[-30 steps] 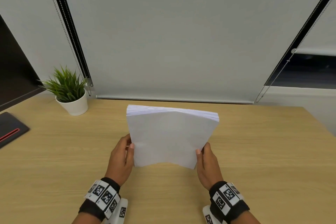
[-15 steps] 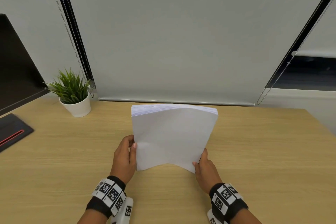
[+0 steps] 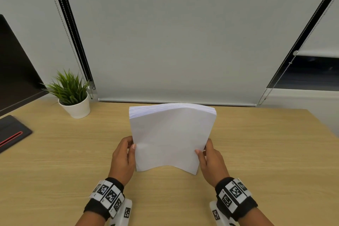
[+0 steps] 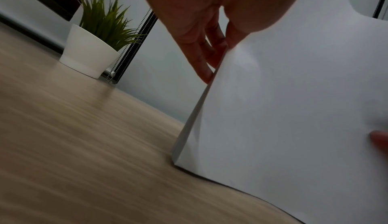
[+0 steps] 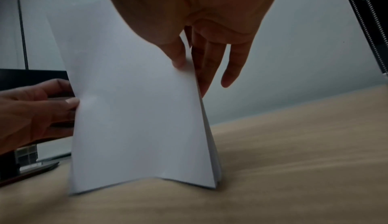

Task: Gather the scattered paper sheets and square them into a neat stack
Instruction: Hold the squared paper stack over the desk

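A thick stack of white paper (image 3: 170, 134) stands on its lower edge on the wooden desk (image 3: 266, 152), bowed toward me in the middle. My left hand (image 3: 122, 156) pinches its left edge, thumb on the near face and fingers behind. My right hand (image 3: 211, 159) pinches the right edge the same way. In the left wrist view the paper stack (image 4: 293, 111) has its lower corner on the desk, with the left hand (image 4: 201, 28) above it. In the right wrist view the paper stack (image 5: 136, 111) rests on its two lower corners, gripped by the right hand (image 5: 189, 45).
A small green plant in a white pot (image 3: 73, 101) stands at the back left of the desk. A dark monitor (image 3: 16, 68) and a black pad with a red stripe (image 3: 12, 134) sit at the far left. Roller blinds (image 3: 174, 33) hang behind the desk.
The stack has stayed upright between both hands, shifting slightly. My right hand dipped toward the lower corner half a second ago and is back up on the right edge.
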Tool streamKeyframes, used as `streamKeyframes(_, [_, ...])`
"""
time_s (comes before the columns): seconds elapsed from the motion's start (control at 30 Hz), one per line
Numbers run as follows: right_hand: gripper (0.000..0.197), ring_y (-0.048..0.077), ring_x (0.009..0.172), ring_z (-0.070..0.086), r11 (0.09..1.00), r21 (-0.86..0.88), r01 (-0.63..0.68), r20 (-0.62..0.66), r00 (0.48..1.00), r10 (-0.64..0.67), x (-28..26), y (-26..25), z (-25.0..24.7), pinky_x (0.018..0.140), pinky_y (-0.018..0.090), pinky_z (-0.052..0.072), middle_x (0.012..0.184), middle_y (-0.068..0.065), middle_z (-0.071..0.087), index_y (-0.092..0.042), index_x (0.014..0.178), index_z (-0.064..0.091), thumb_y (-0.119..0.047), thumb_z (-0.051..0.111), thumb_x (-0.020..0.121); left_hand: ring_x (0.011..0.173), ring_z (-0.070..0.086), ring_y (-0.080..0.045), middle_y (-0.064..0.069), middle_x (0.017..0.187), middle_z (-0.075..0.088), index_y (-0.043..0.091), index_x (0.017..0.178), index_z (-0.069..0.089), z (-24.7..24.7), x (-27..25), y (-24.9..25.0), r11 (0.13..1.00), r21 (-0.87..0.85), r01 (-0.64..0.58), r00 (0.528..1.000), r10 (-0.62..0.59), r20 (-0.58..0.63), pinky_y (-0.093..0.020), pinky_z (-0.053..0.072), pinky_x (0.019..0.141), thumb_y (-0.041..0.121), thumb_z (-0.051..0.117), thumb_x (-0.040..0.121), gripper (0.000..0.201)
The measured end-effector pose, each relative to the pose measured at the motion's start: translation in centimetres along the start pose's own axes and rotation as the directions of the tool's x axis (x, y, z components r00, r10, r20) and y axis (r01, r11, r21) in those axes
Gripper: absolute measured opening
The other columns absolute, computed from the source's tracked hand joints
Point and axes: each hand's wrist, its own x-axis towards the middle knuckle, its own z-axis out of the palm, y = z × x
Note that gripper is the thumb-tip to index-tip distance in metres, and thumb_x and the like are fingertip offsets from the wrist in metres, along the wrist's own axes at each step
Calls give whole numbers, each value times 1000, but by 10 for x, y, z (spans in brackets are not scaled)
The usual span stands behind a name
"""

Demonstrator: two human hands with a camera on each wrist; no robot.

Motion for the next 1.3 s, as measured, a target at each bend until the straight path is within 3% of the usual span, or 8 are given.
streamKeyframes(0.27, [15, 4, 83, 63, 992, 89, 93, -181, 980, -76, 2, -6, -12, 64, 20, 53, 85, -15, 66, -31, 93, 54, -39, 41, 93, 85, 63, -7, 11, 88, 67, 43, 95, 54, -3, 2, 6, 991, -68, 112, 992, -115, -53, -29, 56, 70, 21, 56, 92, 22])
streamKeyframes(0.4, [33, 8, 80, 63, 986, 101, 131, -239, 965, -104, 2, -5, -10, 59, 19, 51, 79, -10, 68, -28, 90, 57, -53, 36, 90, 78, 63, 4, 18, 78, 69, 38, 87, 60, -4, 4, 4, 976, -97, 196, 976, -204, -78, -8, 50, 67, 2, 61, 90, 37])
streamKeyframes(0.5, [16, 12, 71, 62, 988, 86, 125, -268, 958, -98, 5, -7, -6, 57, 28, 52, 75, -5, 69, -18, 87, 61, -26, 50, 95, 77, 60, 12, 13, 79, 66, 36, 83, 59, -7, 5, 10, 978, -68, 195, 976, -201, -88, -3, 47, 63, 0, 61, 90, 37])
streamKeyframes(0.63, [17, 8, 71, 62, 983, 114, 142, -246, 963, -111, 9, -39, -9, 53, 13, 45, 71, -18, 62, -32, 80, 52, -41, 45, 93, 76, 59, 14, 11, 82, 64, 25, 87, 62, -29, 14, 21, 984, -41, 174, 971, -178, -160, -2, 47, 61, -2, 61, 89, 27])
streamKeyframes(0.77, [30, 6, 62, 60, 980, 139, 143, -130, 984, -125, 35, -98, -1, 53, 9, 41, 65, -17, 59, -36, 71, 47, -17, 54, 94, 74, 59, 7, 7, 82, 64, 14, 96, 65, -95, 37, 33, 980, 23, 197, 957, -187, -220, -1, 44, 62, 1, 60, 90, 15])
streamKeyframes(0.87, [15, 20, 73, 67, 965, 233, 124, -5, 992, -126, 62, -145, 37, 67, 31, 55, 79, 1, 71, -10, 81, 61, -18, 55, 93, 78, 59, -17, -5, 86, 64, 11, 100, 65, -164, 55, 31, 953, 143, 267, 950, -235, -208, -13, 45, 69, 3, 60, 91, 13])
streamKeyframes(1.0, [19, 35, 79, 68, 944, 327, -53, 232, 972, -26, 80, -203, 124, 76, 45, 57, 84, 18, 72, 0, 84, 64, -16, 57, 91, 86, 68, -32, -14, 90, 72, 5, 99, 70, -258, 69, -22, 839, 305, 451, 892, -407, -197, -40, 54, 87, 8, 63, 90, 12])
streamKeyframes(1.3, [26, 25, 95, 67, 931, 13, -365, 666, 697, 264, 61, -241, 283, 85, 36, 58, 117, 18, 66, -22, 65, 42, -18, 60, 84, 104, 65, -29, -10, 112, 72, 7, 104, 75, -329, 35, -145, 475, 600, 644, 667, -732, -137, -27, 48, 87, 11, 60, 90, 21])
